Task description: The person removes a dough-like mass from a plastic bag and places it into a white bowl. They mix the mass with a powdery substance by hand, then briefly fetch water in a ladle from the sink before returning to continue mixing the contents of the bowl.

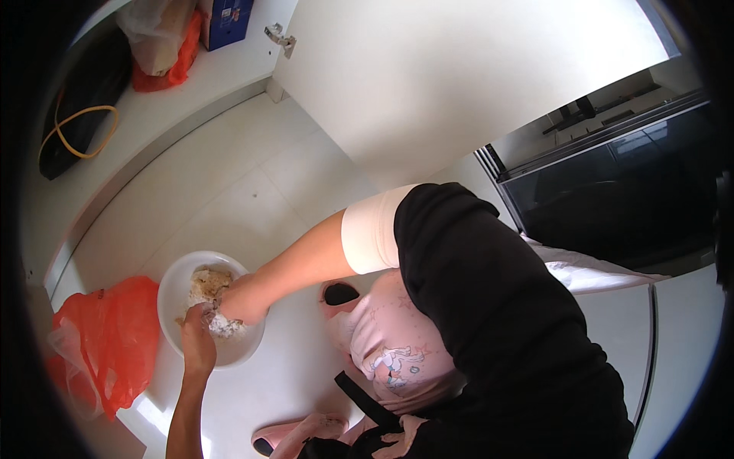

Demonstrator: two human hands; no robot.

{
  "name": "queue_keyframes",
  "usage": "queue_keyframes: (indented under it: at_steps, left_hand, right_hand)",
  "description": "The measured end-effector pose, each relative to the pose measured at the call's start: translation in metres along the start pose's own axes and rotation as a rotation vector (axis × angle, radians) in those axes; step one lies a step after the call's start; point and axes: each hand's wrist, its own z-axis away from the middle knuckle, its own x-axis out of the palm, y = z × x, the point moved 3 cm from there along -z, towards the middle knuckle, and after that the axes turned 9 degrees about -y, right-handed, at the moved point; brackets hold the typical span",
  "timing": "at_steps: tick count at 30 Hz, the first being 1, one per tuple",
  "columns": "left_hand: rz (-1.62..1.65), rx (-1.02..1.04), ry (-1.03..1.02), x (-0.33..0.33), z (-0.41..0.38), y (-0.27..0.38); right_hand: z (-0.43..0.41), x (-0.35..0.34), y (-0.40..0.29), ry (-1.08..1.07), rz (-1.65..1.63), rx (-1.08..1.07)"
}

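Observation:
A white bowl sits on the pale tiled floor and holds a rough tan lump of dough with loose white flour beside it. My right hand reaches in from the right below a rolled white cuff, its fingertips turned away from view. From the lower side my left hand reaches over the rim, with whitish dough or flour on its fingers. The fingers of both hands meet over the middle of the bowl. Whether either hand grips some dough is hidden.
A red plastic bag rests close against the bowl's left side. An open white cabinet door hangs overhead. Its low shelf carries a black object with a yellow cord, bags and a blue box. A dark glass-fronted appliance stands right.

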Motion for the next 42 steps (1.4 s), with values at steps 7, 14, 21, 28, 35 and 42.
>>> queue_keyframes:
  at_steps: [7, 14, 21, 28, 35, 42]
  left_hand:
    - [-0.601, 0.271, 0.201, -0.002, 0.013, 0.041]
    - [-0.603, -0.02, -0.13, -0.007, 0.004, 0.008]
    - [-0.533, -0.013, -0.129, -0.003, 0.014, -0.017]
    - [-0.553, 0.059, 0.033, -0.008, -0.001, -0.02]
    - [-0.449, 0.202, 0.025, -0.01, 0.018, -0.014]
    - [-0.494, 0.115, 0.008, -0.007, 0.009, -0.017]
  right_hand:
    - [0.009, -0.014, 0.007, 0.035, 0.045, 0.037]
    - [-0.02, -0.008, -0.001, 0.048, 0.066, -0.023]
    - [-0.047, -0.008, 0.003, 0.183, 0.181, -0.105]
    - [-0.03, -0.02, -0.009, 0.144, 0.162, -0.031]
    - [-0.036, -0.005, -0.005, 0.119, 0.164, -0.041]
    - [-0.014, 0.0, -0.009, 0.26, 0.085, -0.237]
